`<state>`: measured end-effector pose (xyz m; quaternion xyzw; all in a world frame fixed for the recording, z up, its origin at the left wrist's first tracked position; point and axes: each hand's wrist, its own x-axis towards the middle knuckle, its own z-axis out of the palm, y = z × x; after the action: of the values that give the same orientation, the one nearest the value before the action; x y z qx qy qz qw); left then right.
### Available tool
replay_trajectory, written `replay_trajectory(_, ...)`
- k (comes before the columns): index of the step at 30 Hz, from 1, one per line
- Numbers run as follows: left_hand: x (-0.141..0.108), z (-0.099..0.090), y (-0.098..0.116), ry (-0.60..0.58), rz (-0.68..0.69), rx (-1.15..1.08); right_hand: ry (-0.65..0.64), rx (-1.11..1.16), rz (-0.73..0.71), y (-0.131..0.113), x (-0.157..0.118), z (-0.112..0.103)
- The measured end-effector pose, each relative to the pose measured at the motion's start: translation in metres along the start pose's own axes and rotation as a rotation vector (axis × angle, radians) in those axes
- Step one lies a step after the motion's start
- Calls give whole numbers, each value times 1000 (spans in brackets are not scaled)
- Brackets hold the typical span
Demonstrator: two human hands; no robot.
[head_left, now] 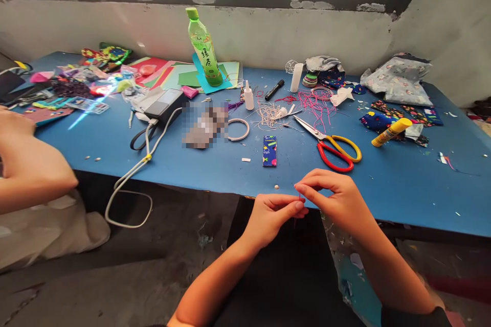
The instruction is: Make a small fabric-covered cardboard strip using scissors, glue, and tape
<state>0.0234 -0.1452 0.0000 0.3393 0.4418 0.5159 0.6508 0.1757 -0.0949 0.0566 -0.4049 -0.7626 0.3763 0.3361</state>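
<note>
My left hand (271,219) and my right hand (334,195) meet at the table's front edge, above my lap. Both pinch a thin reddish-pink thread (295,223); a short end hangs below the left fingertips. Just beyond them on the blue table (215,168) lies a small dark-blue patterned fabric piece (269,151). Scissors (324,144) with one red and one yellow handle rest to its right, open-bladed. Nearest my left fingers is a tiny pale bead-like bit (276,187).
A green tea bottle (207,53) stands at the back. Tangled pink cords (316,104), a white squeeze bottle (249,96), a tape roll (248,130) and a tilted glue stick (391,132) lie around. A white cable (128,176) loops off the edge beside another person's arm (34,163).
</note>
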Motion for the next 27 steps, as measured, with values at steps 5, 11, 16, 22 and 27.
replay_trajectory(5,-2,1,-1,-13,-10,-18,50,-27,-35,-3,1,1)
replay_trajectory(11,-4,3,-1,-26,26,3,111,2,-39,-2,-1,1)
replay_trajectory(16,-3,3,-2,25,157,11,253,58,14,13,-16,2)
replay_trajectory(22,2,3,-12,76,260,-55,131,117,24,32,-38,20)
replay_trajectory(27,3,5,-19,85,278,-97,96,97,-32,31,-42,31)
